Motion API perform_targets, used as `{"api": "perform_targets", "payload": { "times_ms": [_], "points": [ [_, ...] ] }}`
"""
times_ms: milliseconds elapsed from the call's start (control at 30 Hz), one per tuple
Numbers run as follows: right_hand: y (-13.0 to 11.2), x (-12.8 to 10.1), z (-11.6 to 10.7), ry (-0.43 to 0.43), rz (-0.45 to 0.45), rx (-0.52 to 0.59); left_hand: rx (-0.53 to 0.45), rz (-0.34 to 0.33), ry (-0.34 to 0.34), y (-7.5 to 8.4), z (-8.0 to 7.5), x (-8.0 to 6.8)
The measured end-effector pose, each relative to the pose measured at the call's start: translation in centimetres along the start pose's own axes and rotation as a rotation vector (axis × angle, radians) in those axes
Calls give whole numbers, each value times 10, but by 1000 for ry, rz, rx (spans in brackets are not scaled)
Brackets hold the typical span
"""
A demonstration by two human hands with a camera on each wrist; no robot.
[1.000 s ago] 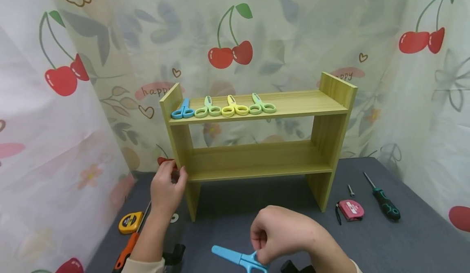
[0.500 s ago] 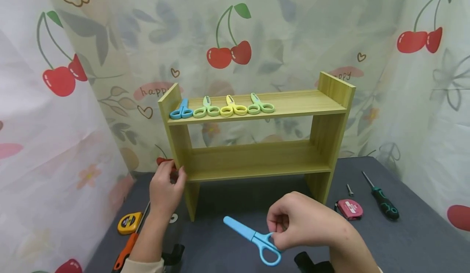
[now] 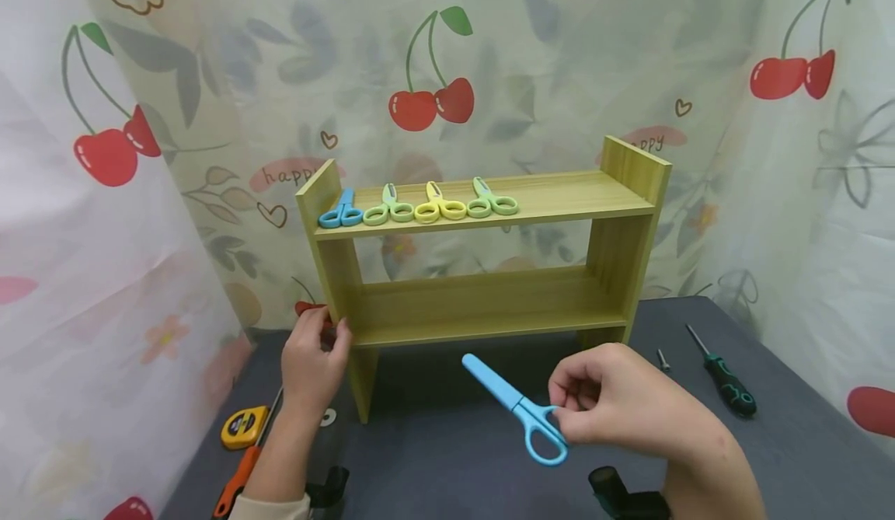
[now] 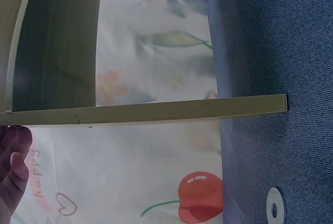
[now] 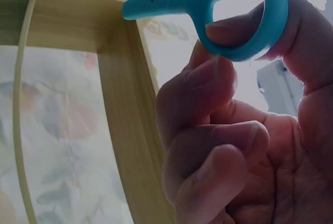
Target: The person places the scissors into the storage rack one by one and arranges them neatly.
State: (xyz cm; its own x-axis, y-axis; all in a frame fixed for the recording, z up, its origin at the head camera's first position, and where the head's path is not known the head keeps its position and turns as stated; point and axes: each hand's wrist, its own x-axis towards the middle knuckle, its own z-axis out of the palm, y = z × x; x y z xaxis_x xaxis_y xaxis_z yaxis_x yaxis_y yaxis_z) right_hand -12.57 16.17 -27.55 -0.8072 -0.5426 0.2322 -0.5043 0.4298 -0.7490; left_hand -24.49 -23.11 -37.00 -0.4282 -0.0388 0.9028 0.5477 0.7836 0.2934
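Note:
My right hand (image 3: 615,396) pinches a handle loop of light-blue scissors (image 3: 534,427) in front of the shelf. Their covered blade points up and left, clear of the table. In the right wrist view, the thumb and curled fingers meet at the loop of the scissors (image 5: 278,11). My left hand (image 3: 315,361) rests against the left side panel of a wooden two-tier shelf (image 3: 482,306); the left wrist view shows its fingertips (image 4: 21,136) at the panel's outer face. Along the top board lie blue scissors (image 3: 341,213), yellow scissors (image 3: 439,207) and two green pairs.
Left of the shelf are a yellow tape measure (image 3: 245,427), an orange-handled screwdriver (image 3: 238,479) and a washer (image 3: 328,417). At right lie a green-black screwdriver (image 3: 729,384) and a small bolt (image 3: 663,361). Patterned curtains surround the dark table (image 3: 433,458).
My right hand has lifted the light-blue scissors up and to the right, toward the shelf. It now covers the pink tape measure. The left hand has stayed at the side panel.

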Motion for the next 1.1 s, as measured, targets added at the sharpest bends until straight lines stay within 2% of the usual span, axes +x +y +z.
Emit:
{"api": "perform_targets", "payload": {
  "times_ms": [167, 500, 767, 1100],
  "points": [
    [0, -7, -10, 71, 11, -28, 1, 0, 7, -2, -1, 0],
    [-3, -18, -25, 247, 145, -94, 5, 7, 5, -2, 0, 0],
    [-11, -17, -36, 270, 212, -44, -1, 6, -1, -1, 0, 0],
    [-21, -15, -53, 360, 186, -188, -2, -18, -27, -1, -2, 1]
  ]
}}
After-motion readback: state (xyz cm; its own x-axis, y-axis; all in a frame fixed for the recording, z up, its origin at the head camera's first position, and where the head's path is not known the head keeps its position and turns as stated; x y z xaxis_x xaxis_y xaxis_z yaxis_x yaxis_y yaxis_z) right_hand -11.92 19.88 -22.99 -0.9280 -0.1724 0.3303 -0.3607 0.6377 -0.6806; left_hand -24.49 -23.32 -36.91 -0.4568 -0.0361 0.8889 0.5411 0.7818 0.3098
